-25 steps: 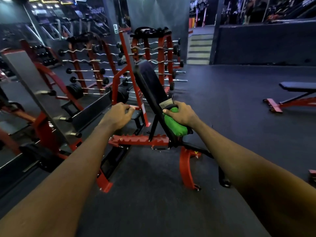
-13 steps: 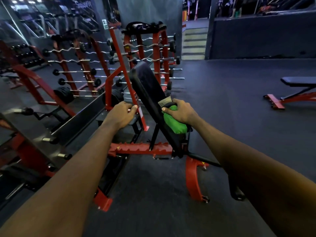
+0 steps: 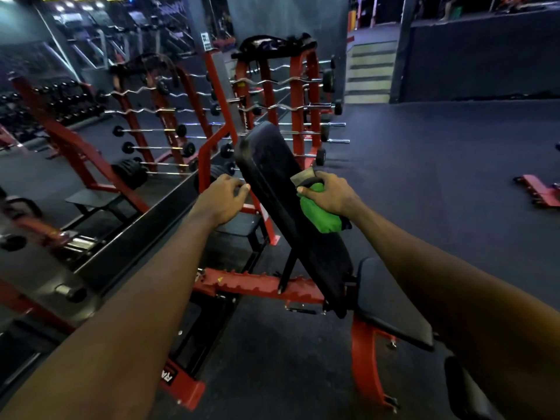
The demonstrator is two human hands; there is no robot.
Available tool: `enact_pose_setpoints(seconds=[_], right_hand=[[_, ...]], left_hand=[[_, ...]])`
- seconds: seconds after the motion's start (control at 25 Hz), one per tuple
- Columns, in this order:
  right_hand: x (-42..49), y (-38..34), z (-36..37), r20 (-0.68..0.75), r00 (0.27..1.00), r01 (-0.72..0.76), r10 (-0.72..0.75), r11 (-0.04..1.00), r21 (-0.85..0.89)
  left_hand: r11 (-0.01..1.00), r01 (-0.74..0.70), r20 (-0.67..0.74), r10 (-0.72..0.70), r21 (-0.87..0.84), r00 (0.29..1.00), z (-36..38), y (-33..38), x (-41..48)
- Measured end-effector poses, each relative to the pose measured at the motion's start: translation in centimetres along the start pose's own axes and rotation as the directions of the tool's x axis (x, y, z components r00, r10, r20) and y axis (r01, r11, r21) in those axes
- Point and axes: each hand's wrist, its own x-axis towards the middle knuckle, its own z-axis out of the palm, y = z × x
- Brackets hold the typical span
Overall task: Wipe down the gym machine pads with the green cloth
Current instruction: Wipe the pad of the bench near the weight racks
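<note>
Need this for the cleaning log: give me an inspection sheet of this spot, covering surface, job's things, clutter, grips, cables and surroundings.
Surface: dark gym floor under and around the bench.
Job's things: green cloth bunched against the tilted back pad; seat pad below it, on the red frame.
Clutter: dark bundle on top of the barbell rack.
Grips: right hand holds the green cloth at the back pad's right edge; left hand at its left edge, fingers curled, grip unclear.
Cables: nothing seen.
Surroundings: stairs behind; red bench base far right.
</note>
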Motion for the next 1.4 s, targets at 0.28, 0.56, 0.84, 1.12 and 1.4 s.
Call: enact_pose_setpoints(seconds=[0.28,0.56,0.84,1.12,1.4], right_hand=[[8.7,1.1,3.0,0.022,1.0,0.021,-0.021,1.0,0.003],[16.0,2.3,8.0,-0.026,0.999,0.041,-0.044,0.996,-0.077],[19.9,0.4,17.6,-0.34,0.926,0.187,-0.164,0.982,0.036],[19.4,2.8,21.3,-0.451,0.864,0.299,-0.225,0.949,0.1],[20.9,3.9,20.3,-0.297,0.79,0.522,-0.536,0.843,-0.131]], left_hand=[[0.998,-0.059,-0.03,0.06,0.028,0.998,1.4,-3.0,9.9],[0.917,-0.3,-0.006,0.312,0.265,0.95,2.1,-7.5,19.8],[0.749,-0.516,0.188,0.485,0.415,0.854,3.5,-10.6,25.9],[0.744,-0.585,0.16,0.566,0.324,0.809,3.8,-12.5,27.2],[0.748,-0.59,0.139,0.578,0.303,0.804,3.9,-12.5,27.8]])
